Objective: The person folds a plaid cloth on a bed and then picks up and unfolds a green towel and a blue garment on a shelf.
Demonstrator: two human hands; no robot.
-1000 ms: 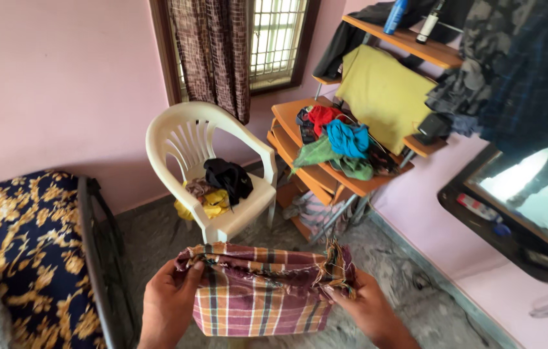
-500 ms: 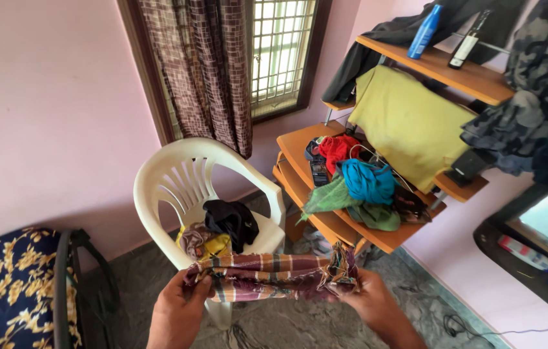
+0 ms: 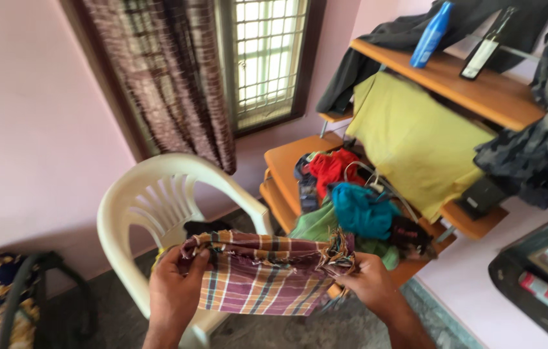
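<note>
Before a white chair (image 3: 151,200), left hand (image 3: 174,294) and right hand (image 3: 371,287) grip the checked cloth (image 3: 261,278) stretched between them.

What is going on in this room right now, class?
A person holds a folded purple, orange and cream checked cloth by its top edge, the left hand on one corner and the right hand on the frayed other corner. Just behind the cloth stands a white plastic armchair. To the right, an orange wooden shelf unit carries a heap of red, teal and green clothes.
</note>
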